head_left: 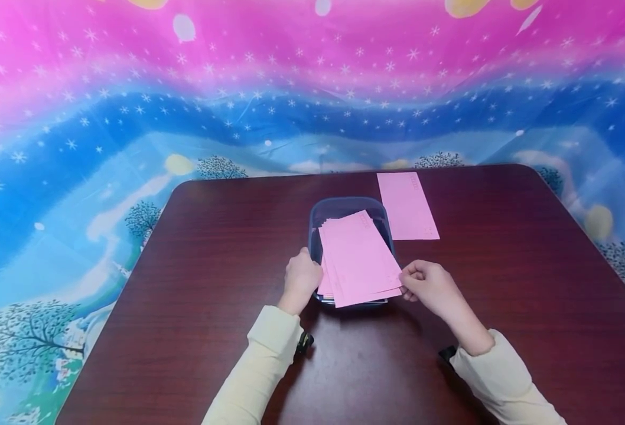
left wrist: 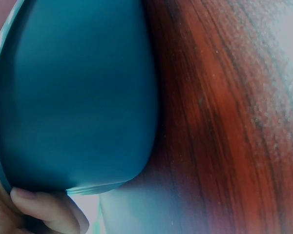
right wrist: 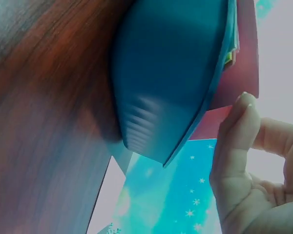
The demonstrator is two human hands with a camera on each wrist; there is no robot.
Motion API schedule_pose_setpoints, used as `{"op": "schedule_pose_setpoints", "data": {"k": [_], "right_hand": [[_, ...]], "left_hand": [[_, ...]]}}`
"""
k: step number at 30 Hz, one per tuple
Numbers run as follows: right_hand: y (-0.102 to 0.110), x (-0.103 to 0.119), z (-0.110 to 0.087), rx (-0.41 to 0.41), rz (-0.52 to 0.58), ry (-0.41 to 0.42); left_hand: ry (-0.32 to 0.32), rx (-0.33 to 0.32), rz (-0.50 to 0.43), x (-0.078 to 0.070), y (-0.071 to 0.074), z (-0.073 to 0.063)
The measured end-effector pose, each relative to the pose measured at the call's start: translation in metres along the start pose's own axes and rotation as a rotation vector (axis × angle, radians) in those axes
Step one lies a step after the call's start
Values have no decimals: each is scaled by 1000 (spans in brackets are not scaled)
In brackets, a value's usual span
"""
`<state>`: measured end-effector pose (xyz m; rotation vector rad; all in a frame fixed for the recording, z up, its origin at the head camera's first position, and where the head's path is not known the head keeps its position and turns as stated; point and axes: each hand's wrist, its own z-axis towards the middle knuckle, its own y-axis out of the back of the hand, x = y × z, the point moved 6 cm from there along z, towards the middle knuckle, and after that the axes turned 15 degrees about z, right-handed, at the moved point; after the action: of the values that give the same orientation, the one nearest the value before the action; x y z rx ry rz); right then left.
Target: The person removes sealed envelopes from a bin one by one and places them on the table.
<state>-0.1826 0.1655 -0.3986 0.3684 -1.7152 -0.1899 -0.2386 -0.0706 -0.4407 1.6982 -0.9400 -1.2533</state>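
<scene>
A dark blue plastic bin (head_left: pixel 344 204) stands in the middle of the table. Several pink envelopes (head_left: pixel 357 260) lie fanned in a loose stack across its top, their near ends reaching the front rim. My left hand (head_left: pixel 300 276) grips the bin's left rim; in the left wrist view its curled fingers (left wrist: pixel 49 209) are at the edge of the blue wall (left wrist: pixel 78 97). At the stack's near right corner, my right hand (head_left: pixel 428 284) pinches an envelope between thumb and forefinger. The right wrist view shows that pinch at the envelope corner (right wrist: pixel 239 78), beside the bin wall (right wrist: pixel 171 68).
Another pink envelope (head_left: pixel 408 206) lies flat on the table behind the bin's right side. Beneath the envelopes, edges of other flat items (head_left: pixel 381 301) show inside the bin. The brown wooden table (head_left: pixel 227 236) backs onto a patterned cloth (head_left: pixel 302 112).
</scene>
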Motion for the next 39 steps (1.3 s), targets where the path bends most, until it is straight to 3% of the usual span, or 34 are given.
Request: {"op": "schedule_pose_setpoints", "data": {"k": [6,13,23,31,39], "right_hand": [[7,3,-3,13,115,14],[19,7,-5,-9,123,67],[60,-4,10,-126,214,121],[106,-29,24,-235,166,39],[149,-61,46,-352,196,-89]], "left_hand": [[1,1,-12,0,3,-1],[10,18,-26,2,3,-2],[16,13,7,1,3,1],[10,33,3,0,1,0],[4,28,16,0,-1,1]]}}
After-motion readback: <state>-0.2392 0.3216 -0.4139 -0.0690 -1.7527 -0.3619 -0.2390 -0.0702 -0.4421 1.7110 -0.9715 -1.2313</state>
